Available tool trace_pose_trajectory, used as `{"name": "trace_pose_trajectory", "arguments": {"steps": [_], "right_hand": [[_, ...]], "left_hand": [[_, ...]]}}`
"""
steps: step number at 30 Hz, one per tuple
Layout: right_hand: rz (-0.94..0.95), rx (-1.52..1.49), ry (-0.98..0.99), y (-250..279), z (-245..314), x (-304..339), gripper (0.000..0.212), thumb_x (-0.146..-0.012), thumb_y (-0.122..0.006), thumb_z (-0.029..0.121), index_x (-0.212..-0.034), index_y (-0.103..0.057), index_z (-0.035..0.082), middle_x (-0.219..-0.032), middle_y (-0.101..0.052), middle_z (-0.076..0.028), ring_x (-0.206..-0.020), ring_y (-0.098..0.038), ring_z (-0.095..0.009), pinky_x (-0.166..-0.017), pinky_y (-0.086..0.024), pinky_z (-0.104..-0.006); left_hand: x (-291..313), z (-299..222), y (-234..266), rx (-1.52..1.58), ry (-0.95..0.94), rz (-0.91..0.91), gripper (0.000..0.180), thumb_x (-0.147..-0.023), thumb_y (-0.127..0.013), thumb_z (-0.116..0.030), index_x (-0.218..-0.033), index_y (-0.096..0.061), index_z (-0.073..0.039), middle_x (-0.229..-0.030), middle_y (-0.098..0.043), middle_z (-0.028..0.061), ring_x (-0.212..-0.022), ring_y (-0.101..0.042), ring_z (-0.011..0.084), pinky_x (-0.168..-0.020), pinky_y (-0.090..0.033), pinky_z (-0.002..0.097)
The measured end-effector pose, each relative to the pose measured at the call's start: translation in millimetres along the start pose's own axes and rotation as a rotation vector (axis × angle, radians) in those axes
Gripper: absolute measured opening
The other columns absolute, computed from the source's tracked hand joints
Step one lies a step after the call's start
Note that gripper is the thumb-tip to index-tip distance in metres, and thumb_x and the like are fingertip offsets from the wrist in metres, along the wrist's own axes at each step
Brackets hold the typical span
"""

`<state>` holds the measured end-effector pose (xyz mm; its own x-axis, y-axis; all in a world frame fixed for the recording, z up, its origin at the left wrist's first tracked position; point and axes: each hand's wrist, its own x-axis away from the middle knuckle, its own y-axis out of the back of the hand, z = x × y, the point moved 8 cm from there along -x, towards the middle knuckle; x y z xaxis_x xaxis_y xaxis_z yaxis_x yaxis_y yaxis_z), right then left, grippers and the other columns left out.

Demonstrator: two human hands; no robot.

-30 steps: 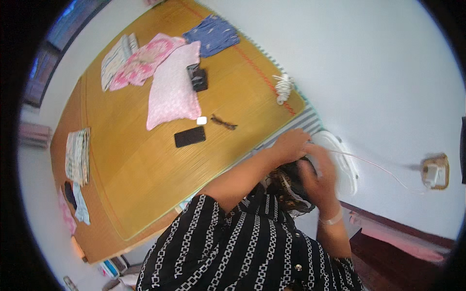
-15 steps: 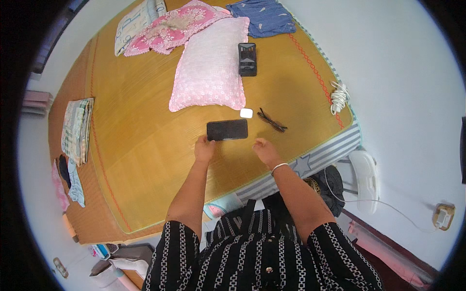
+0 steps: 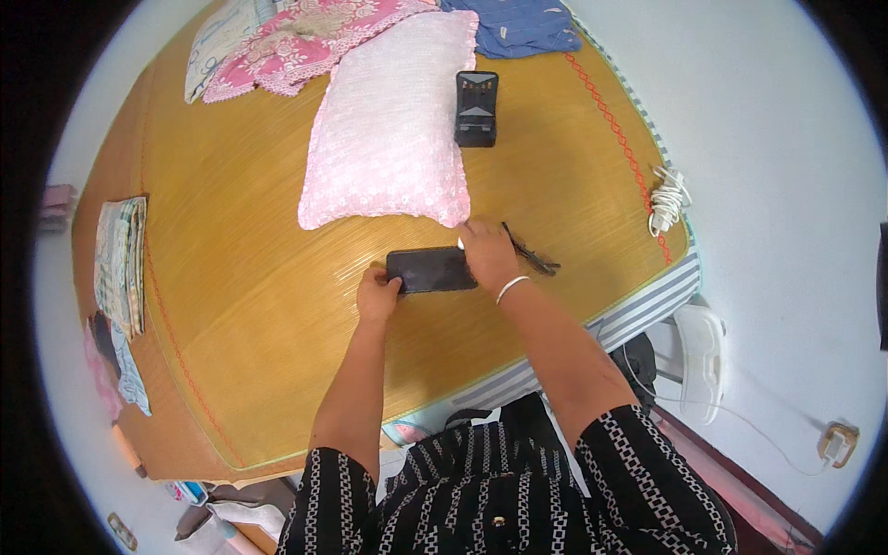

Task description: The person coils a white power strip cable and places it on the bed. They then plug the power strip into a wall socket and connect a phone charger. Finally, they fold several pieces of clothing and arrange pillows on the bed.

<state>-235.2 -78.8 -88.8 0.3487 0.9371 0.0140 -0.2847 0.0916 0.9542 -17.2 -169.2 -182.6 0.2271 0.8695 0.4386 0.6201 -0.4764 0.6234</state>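
A black smartphone (image 3: 427, 271) lies flat, screen up, on the tan bed mat (image 3: 250, 277). My left hand (image 3: 378, 295) grips its left end, with the thumb over the edge. At the phone's right end, my right hand (image 3: 490, 254) closes over a small white rounded case (image 3: 461, 243); only a sliver of the case shows under the fingers. Dark-framed glasses (image 3: 532, 253) lie just right of that hand, partly covered by it. Beyond both hands is a pink pillow (image 3: 388, 139), its near corner close to the right fingertips.
A black device (image 3: 476, 109) rests against the pillow's right edge. Folded cloths (image 3: 122, 264) lie at left, pink lace fabric (image 3: 314, 42) and blue cloth (image 3: 513, 32) at the far end. A bundled white cord (image 3: 668, 201) sits near the right edge, beside the wall.
My right hand has moved forward from the mat onto the white case, covering it. The left hand stays on the phone. The whole view has shifted slightly.
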Motion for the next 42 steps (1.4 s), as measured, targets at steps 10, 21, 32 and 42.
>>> {"name": "trace_pose_trajectory", "arguments": {"steps": [10, 21, 32, 42], "right_hand": [[-0.018, -0.068, -0.418, 31.6, -100.6, 62.7, 0.020, -0.076, -0.062, 0.021, -0.089, -0.054, 0.008, -0.087, -0.060, -0.015, -0.085, -0.058, -0.035, -0.070, -0.048, -0.0430], [-0.105, -0.677, -0.422, 102.0, -118.8, -101.5, 0.022, -0.083, -0.060, 0.022, -0.096, -0.059, 0.004, -0.075, -0.060, -0.005, -0.069, -0.055, -0.014, -0.062, -0.044, -0.0307], [-0.008, -0.272, 0.001, 117.7, -109.2, -244.9, 0.023, -0.071, -0.055, 0.015, -0.090, -0.062, 0.004, -0.088, -0.062, -0.022, -0.083, -0.058, -0.040, -0.074, -0.046, -0.0468], [-0.103, -0.976, -0.595, 136.4, -275.0, -119.6, 0.014, -0.074, -0.057, 0.013, -0.079, -0.059, 0.000, -0.074, -0.063, -0.013, -0.061, -0.059, -0.024, -0.058, -0.048, -0.0349]], "left_hand": [[24.7, -26.5, 3.6, -0.088, -0.077, -0.177, 0.040, -0.066, -0.073, -0.016, -0.099, -0.055, -0.003, -0.085, -0.056, 0.0122, -0.078, -0.057, 0.0255, -0.070, -0.047, 0.0376], [24.1, -45.3, -7.5, -0.141, -0.134, -0.112, 0.060, -0.065, -0.071, -0.009, -0.120, -0.046, -0.008, -0.114, -0.049, 0.0155, -0.104, -0.049, 0.0314, -0.088, -0.042, 0.0397], [41.6, -146.1, -56.7, -0.908, -0.641, 0.267, 0.073, -0.069, -0.070, -0.016, -0.133, -0.035, -0.015, -0.133, -0.036, 0.0125, -0.126, -0.032, 0.0305, -0.105, -0.024, 0.0472], [35.4, -239.4, -107.1, -0.837, -0.745, 0.429, 0.085, -0.061, -0.078, -0.022, -0.132, -0.033, -0.008, -0.123, -0.041, 0.0160, -0.118, -0.039, 0.0354, -0.100, -0.031, 0.0461]]}}
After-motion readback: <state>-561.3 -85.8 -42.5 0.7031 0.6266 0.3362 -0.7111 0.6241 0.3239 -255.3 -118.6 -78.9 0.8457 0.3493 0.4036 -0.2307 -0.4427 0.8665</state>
